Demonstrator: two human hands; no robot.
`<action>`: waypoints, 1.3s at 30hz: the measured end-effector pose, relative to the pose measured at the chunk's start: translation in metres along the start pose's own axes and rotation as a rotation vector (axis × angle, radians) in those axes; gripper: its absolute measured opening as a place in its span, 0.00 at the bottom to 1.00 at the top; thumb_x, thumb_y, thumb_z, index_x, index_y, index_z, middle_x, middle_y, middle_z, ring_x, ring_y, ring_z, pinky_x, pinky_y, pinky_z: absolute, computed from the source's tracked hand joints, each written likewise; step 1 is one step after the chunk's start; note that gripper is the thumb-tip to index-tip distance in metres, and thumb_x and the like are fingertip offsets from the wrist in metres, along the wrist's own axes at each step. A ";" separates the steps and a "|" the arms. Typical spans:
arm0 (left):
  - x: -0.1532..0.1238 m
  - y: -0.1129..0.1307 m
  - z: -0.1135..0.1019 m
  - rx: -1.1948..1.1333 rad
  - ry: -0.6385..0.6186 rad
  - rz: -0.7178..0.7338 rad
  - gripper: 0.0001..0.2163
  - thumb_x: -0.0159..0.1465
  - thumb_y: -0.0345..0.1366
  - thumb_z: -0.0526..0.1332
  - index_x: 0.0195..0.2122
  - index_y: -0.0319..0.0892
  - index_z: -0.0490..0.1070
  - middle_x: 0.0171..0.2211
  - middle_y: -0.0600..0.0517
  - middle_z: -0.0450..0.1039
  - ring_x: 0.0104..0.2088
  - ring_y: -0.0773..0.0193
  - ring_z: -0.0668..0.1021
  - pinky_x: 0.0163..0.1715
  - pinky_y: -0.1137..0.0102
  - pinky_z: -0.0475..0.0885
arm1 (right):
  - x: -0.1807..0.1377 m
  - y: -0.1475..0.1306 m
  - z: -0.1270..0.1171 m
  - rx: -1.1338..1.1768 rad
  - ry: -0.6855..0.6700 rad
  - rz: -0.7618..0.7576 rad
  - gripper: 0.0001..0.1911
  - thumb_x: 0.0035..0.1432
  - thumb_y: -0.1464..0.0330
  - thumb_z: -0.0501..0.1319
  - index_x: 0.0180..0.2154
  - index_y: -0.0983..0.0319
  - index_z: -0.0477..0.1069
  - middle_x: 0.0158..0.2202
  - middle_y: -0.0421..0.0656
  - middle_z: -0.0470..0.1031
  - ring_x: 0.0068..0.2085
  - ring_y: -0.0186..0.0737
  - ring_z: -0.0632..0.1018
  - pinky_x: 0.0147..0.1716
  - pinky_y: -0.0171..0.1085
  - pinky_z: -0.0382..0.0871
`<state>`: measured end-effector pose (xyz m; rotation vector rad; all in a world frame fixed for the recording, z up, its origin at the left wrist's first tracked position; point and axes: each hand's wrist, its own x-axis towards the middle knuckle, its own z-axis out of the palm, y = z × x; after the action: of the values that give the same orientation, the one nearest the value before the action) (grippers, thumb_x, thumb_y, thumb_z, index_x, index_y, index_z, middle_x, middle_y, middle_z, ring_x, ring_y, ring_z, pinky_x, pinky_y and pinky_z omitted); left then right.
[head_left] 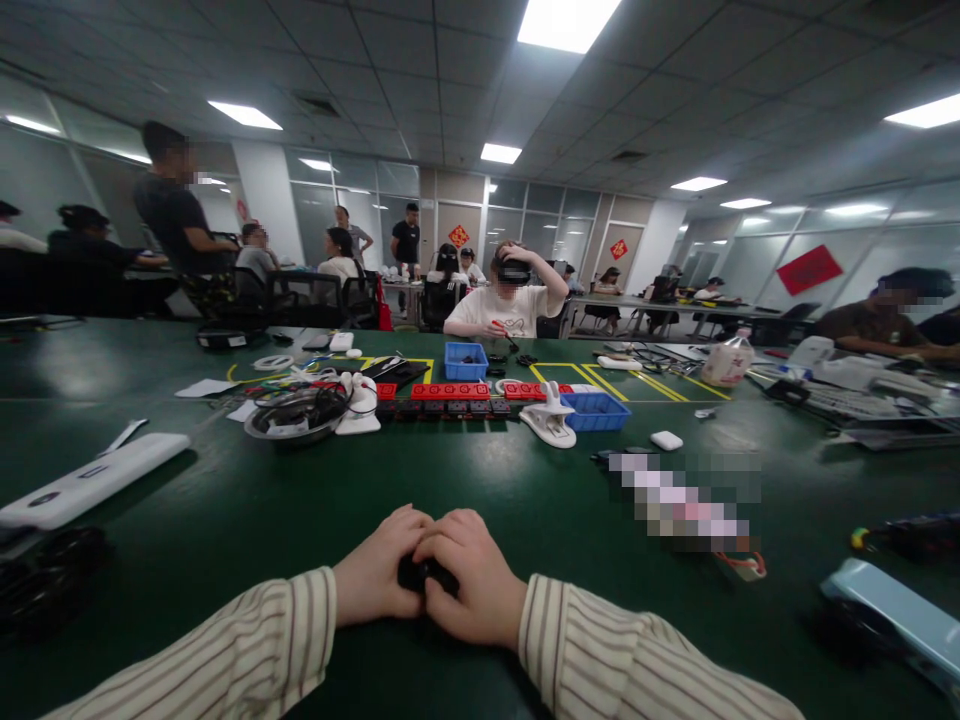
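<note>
Near the front of the green table, my left hand and my right hand are together, fingers curled round a small black object. Most of that object is covered by my fingers, so its kind cannot be made out. My right fingers overlap the left ones at the top. Striped cuffs cover both wrists. Beyond my hands stands a row of red blocks with black blocks along its near side. A white clip-like stand is at the row's right end.
Two blue bins stand by the row. A metal bowl of cables lies left, a long white device further left. A white case and a light-blue device lie right. Across the table sits a person.
</note>
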<state>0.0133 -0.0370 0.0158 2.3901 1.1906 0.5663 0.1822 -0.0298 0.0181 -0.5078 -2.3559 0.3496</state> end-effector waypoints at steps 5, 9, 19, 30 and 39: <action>0.000 -0.005 -0.002 -0.024 -0.068 0.034 0.21 0.44 0.31 0.64 0.42 0.43 0.66 0.43 0.50 0.66 0.47 0.55 0.67 0.54 0.57 0.55 | 0.001 -0.004 -0.006 0.054 -0.025 -0.106 0.18 0.43 0.71 0.50 0.40 0.61 0.62 0.37 0.43 0.70 0.41 0.40 0.68 0.48 0.44 0.55; -0.003 -0.004 0.000 0.035 -0.038 -0.016 0.34 0.43 0.45 0.67 0.51 0.44 0.58 0.49 0.46 0.63 0.52 0.49 0.64 0.56 0.46 0.41 | 0.000 -0.006 -0.006 0.005 0.057 0.043 0.22 0.48 0.60 0.54 0.45 0.63 0.60 0.43 0.47 0.67 0.45 0.43 0.66 0.49 0.46 0.54; -0.005 0.011 0.008 0.166 0.137 -0.118 0.21 0.45 0.44 0.65 0.38 0.42 0.65 0.39 0.49 0.67 0.44 0.53 0.69 0.56 0.48 0.45 | 0.000 -0.005 0.001 -0.156 0.017 0.239 0.20 0.47 0.55 0.60 0.37 0.62 0.63 0.34 0.43 0.67 0.37 0.41 0.65 0.42 0.43 0.56; 0.000 -0.008 0.000 -0.142 -0.033 0.038 0.24 0.42 0.27 0.63 0.43 0.43 0.66 0.42 0.52 0.65 0.46 0.57 0.68 0.50 0.64 0.62 | 0.001 -0.007 -0.007 0.047 -0.073 -0.019 0.20 0.41 0.73 0.51 0.40 0.60 0.64 0.36 0.42 0.71 0.43 0.41 0.67 0.49 0.44 0.54; -0.002 -0.004 0.004 0.077 0.072 -0.086 0.32 0.42 0.51 0.66 0.46 0.40 0.61 0.45 0.45 0.65 0.48 0.51 0.67 0.56 0.47 0.43 | 0.001 -0.009 -0.003 -0.085 0.074 0.175 0.25 0.47 0.54 0.58 0.43 0.63 0.62 0.40 0.47 0.65 0.41 0.44 0.65 0.44 0.45 0.57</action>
<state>0.0118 -0.0375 0.0100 2.3863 1.3623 0.5929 0.1816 -0.0367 0.0242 -0.7572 -2.2681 0.3057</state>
